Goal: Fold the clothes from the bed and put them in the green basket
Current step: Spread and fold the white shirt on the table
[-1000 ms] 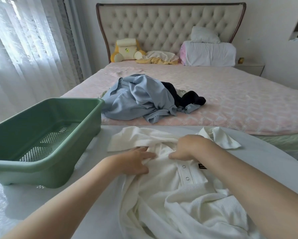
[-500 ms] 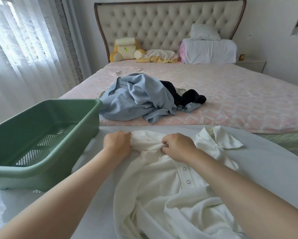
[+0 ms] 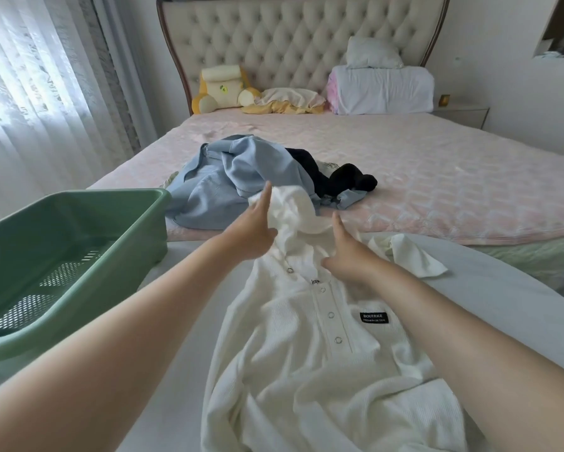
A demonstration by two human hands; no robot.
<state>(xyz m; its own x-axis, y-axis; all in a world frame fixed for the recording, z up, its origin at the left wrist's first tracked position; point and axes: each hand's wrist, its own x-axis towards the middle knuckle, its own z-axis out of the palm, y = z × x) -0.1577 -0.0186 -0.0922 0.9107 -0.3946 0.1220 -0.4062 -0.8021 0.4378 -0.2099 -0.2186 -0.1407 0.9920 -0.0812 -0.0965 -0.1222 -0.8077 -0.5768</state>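
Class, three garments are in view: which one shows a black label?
The white buttoned top on the grey surface; the blue garment and black garment heaped on the bed show none.

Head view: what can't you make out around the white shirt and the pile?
Head view, white shirt: hem cut off by the bottom edge.
Head view, left hand and right hand: grip unclear, fingers blurred and partly behind bunched fabric.
Head view, black garment: type unclear, half buried under the blue shirt.
Head view, green basket: left end cut by the frame edge.
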